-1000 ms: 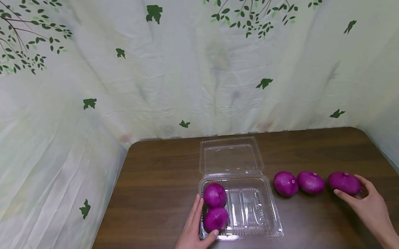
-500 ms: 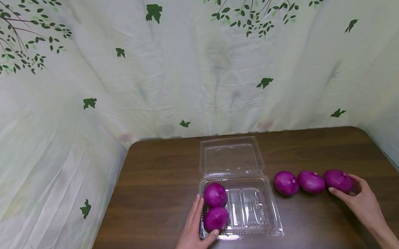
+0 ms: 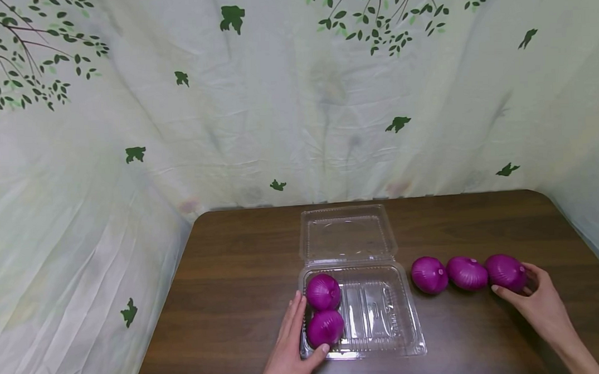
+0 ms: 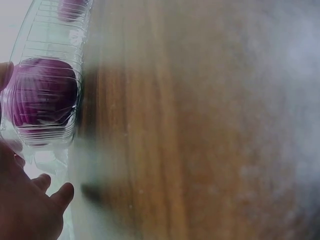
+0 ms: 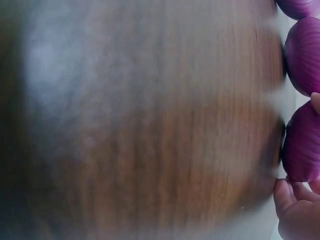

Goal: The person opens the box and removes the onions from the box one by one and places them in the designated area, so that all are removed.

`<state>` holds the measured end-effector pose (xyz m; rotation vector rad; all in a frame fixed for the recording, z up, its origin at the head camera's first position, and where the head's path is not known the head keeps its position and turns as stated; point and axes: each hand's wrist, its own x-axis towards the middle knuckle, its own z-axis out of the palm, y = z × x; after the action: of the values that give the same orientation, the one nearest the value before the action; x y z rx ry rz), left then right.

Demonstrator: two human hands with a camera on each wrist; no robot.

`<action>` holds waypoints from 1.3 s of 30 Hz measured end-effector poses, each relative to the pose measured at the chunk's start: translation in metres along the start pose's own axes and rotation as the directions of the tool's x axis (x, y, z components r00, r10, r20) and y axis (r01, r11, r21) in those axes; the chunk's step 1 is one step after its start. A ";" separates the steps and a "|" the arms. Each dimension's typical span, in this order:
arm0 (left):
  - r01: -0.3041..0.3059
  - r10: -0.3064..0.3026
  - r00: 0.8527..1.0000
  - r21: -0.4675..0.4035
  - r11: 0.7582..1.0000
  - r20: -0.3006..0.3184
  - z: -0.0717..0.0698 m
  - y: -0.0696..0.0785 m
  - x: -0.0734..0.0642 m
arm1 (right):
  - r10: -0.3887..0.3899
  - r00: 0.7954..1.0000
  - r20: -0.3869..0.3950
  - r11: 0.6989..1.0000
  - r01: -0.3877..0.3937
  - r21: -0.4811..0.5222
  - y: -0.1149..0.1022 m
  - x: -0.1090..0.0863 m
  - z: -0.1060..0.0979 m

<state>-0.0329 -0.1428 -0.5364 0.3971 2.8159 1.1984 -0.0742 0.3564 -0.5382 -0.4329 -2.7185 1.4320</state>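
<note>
My right hand [image 3: 542, 302] holds a red onion [image 3: 505, 271], thumb at its front and fingers at its right side. In the right wrist view that onion [image 5: 302, 145] sits low on the table, right beside another. Two more red onions, a middle one [image 3: 466, 273] and a left one [image 3: 429, 275], complete the row. My left hand [image 3: 292, 343] rests along the left side of a clear plastic clamshell container [image 3: 413, 332], fingers fairly straight, thumb at its front rim. Inside lie a back onion [image 3: 323, 292] and a front onion [image 3: 326, 328], seen through the wall in the left wrist view.
The container's lid [image 3: 347, 235] lies folded back behind its base, toward the far edge of the brown wooden table [image 3: 233, 279]. A pale cloth [image 3: 275, 99] printed with leaves hangs behind and beside the table.
My right hand has brought its onion leftward, up close to the middle onion of the row, turning it a little. The left hand and the container have stayed in place.
</note>
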 end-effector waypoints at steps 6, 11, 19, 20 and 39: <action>0.030 -0.030 0.999 -0.016 0.999 0.019 0.000 0.000 0.001 | -0.007 1.000 -0.021 1.000 0.007 0.020 -0.001 -0.006 0.000; 0.030 -0.030 0.999 -0.016 0.999 0.024 -0.001 0.000 0.001 | -0.001 0.997 -0.080 1.000 -0.001 -0.028 -0.006 -0.019 0.001; 0.045 -0.044 0.998 -0.010 0.999 0.041 -0.002 0.001 0.001 | -0.202 0.950 -0.236 0.976 0.176 -0.126 -0.031 -0.039 0.009; 0.049 -0.049 0.998 -0.007 0.999 0.043 -0.003 0.001 0.001 | -0.262 0.931 -0.255 0.962 0.231 -0.146 -0.034 -0.041 0.011; 0.047 -0.047 0.998 0.001 0.999 0.038 -0.002 0.001 0.001 | -0.711 0.670 -0.211 0.693 0.718 -0.056 -0.104 -0.056 0.067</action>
<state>-0.0342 -0.1433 -0.5341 0.3475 2.7768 1.1689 -0.0544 0.2324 -0.4871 0.4401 -2.2499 1.0980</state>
